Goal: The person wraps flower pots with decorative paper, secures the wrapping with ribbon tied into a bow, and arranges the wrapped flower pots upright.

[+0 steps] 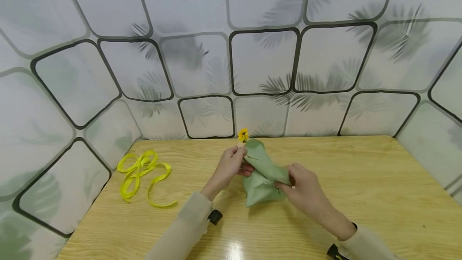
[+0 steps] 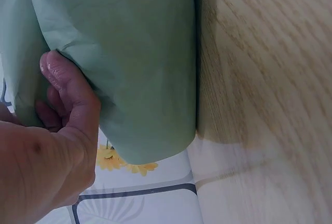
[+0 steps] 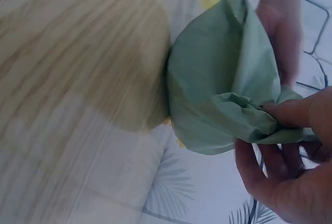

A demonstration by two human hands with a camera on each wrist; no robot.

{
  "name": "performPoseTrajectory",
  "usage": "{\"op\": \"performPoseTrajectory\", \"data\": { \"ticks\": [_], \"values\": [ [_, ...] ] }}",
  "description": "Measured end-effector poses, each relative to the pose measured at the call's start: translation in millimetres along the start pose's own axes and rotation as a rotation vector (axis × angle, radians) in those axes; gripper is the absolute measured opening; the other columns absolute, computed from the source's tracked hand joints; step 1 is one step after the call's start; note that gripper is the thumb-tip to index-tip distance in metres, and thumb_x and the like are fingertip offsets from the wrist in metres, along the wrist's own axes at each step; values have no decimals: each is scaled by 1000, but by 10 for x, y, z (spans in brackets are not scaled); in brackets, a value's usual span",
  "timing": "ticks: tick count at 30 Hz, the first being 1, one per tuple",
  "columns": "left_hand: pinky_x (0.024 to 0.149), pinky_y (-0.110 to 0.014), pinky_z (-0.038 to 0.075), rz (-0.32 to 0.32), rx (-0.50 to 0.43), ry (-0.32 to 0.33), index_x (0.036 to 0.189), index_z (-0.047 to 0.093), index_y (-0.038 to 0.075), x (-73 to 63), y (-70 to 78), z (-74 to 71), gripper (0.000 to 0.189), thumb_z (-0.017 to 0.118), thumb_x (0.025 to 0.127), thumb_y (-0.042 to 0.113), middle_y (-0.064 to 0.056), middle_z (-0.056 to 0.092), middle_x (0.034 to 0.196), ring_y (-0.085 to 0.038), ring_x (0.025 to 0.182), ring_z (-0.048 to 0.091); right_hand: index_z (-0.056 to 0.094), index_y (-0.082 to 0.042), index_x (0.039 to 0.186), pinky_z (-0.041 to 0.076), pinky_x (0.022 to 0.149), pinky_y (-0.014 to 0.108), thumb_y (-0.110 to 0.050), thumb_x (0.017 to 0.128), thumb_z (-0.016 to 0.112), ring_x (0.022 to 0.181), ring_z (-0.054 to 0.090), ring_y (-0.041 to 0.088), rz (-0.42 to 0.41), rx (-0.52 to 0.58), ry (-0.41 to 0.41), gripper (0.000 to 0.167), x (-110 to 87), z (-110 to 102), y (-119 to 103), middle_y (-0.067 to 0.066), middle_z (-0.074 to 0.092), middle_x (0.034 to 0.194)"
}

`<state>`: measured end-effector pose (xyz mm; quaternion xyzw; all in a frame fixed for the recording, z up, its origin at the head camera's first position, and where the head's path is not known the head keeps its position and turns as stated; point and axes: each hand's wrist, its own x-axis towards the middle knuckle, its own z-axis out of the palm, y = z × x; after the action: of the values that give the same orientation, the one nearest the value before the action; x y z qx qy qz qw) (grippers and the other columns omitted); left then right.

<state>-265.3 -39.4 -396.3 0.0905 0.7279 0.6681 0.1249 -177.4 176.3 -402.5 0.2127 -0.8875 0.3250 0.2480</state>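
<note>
Sage-green wrapping paper (image 1: 262, 189), creased and folded over itself, lies low over the wooden table. Yellow flowers stick out past its far end; one flower (image 1: 243, 135) shows in the head view, and more petals (image 2: 140, 168) peek from under the paper in the left wrist view. On the paper's left side my left hand (image 1: 231, 164) grips an edge between thumb and fingers. My right hand (image 1: 304, 185) pinches a gathered fold at the right side. In the right wrist view that bunched paper (image 3: 244, 117) sits between thumb and fingers. The flower stems are hidden inside the paper.
A long yellow ribbon (image 1: 159, 177) lies in loose loops on the table (image 1: 361, 196), left of my left arm. Behind and at both sides stands a pale curtain-like wall (image 1: 263, 63) with dark rounded outlines and leaf prints, meeting the table's far edge.
</note>
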Motion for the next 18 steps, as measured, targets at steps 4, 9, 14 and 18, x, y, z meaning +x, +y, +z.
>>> {"op": "performPoseTrajectory", "data": {
  "ticks": [4,9,14,18],
  "values": [
    [59,-27,60,-3,-1,-1,108,63,2,-2,9,3,32,40,105,24,-6,69,79,-13,63,69,62,-9,84,43,59,17,14,63,89,72,44,4,-269,-104,54,41,-24,61,17,-4,48,79],
    [59,-27,60,-16,-31,-1,103,62,3,-6,24,18,31,39,104,23,-4,67,76,-13,62,67,69,-7,97,52,62,21,13,68,85,83,59,15,-421,-240,1,39,-19,69,-2,6,60,96],
    [58,-25,58,-29,-33,-5,102,62,5,-10,32,22,31,38,105,24,-1,65,73,-11,61,65,74,-8,114,60,72,30,9,70,82,96,68,23,-493,-270,-66,47,-31,52,-7,15,68,121],
    [58,-26,58,-25,-15,-14,103,63,5,4,44,7,32,39,104,26,-1,66,74,-12,62,66,71,-9,127,61,82,37,7,70,81,111,66,31,-503,-272,-120,60,-52,48,-2,19,63,138]
  ]
}}
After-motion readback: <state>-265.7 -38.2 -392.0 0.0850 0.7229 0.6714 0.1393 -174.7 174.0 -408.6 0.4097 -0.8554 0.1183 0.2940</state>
